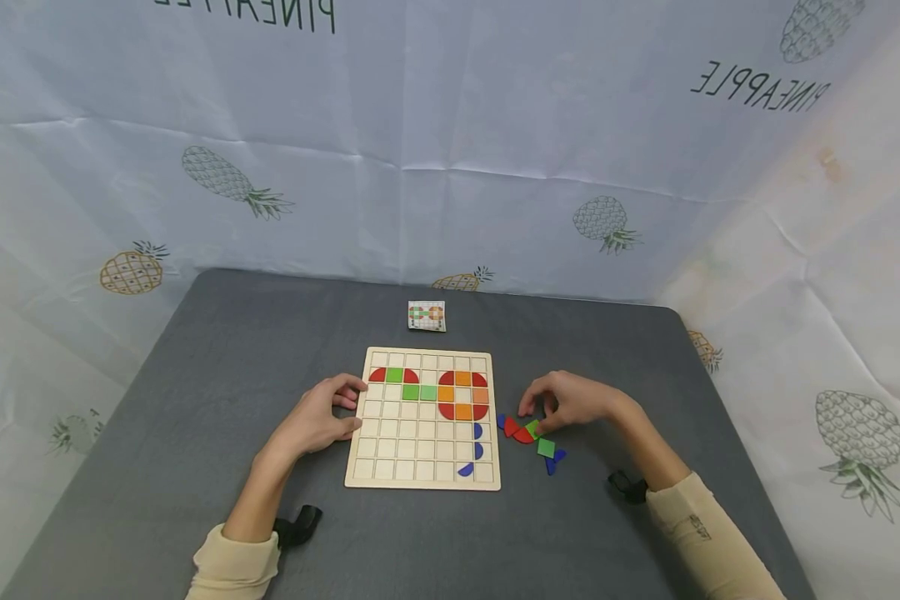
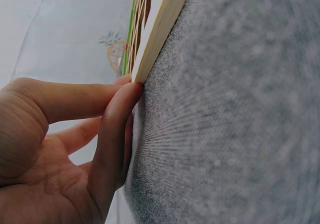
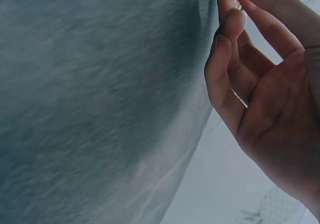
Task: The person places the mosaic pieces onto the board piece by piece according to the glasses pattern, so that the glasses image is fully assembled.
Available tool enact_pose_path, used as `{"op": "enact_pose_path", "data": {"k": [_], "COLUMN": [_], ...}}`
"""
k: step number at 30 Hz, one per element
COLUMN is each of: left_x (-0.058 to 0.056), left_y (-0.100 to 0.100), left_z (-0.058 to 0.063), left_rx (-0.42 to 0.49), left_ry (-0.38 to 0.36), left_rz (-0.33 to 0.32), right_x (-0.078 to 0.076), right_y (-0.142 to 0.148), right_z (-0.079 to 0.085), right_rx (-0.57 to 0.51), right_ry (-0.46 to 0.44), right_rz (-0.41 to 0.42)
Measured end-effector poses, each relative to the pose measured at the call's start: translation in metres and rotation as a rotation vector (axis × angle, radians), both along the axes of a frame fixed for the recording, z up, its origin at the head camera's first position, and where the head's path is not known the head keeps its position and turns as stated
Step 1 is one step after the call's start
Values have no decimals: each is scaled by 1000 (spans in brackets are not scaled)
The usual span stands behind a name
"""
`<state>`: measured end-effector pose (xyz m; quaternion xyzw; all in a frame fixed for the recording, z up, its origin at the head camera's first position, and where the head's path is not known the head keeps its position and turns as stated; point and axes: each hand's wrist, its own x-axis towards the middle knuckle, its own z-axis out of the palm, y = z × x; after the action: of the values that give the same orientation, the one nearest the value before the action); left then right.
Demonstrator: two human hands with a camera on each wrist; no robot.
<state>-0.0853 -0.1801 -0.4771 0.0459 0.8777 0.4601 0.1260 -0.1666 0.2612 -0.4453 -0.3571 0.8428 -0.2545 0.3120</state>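
Note:
A pale wooden grid board (image 1: 403, 450) lies flat on the table. Red, orange and green tiles fill several of its upper cells, and blue rounded pieces (image 1: 478, 451) sit toward its lower right. My left hand (image 1: 309, 423) rests at the board's left edge, thumb and forefinger spaced apart along it; the left wrist view shows the thumb (image 2: 120, 101) against the wooden side. Over loose pieces right of the board is my right hand (image 1: 576, 402), fingers bent and thumb apart from forefinger. A green piece (image 1: 532, 428) lies by the thumb, beside red pieces (image 1: 523, 436).
A small printed pattern card (image 1: 427, 315) lies beyond the board. A green square (image 1: 546, 447) and blue pieces (image 1: 551, 467) lie below the right hand. Dark cloth covers the table (image 1: 420, 542). A pineapple-print curtain (image 1: 450, 100) hangs behind and at the sides.

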Motion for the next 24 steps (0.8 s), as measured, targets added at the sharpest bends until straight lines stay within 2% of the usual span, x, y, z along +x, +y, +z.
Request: {"op": "enact_pose_path", "data": {"k": [6,15,21,24], "left_x": [1,1,1,0], "left_y": [1,1,1,1], "left_z": [4,4,2,2], "left_rx": [9,7,-12,-14], "left_ry": [-6,-2,12,13], "left_rz": [0,6,3,3], "right_x": [7,8,5,4], "right_y": [11,16,22,23], "right_z": [-6,-14,-19,-21], "right_rx": [-10,-41,-88,-98], "right_ry": [0,146,68,60], "right_rz": [-19,-60,-81,-78]}}
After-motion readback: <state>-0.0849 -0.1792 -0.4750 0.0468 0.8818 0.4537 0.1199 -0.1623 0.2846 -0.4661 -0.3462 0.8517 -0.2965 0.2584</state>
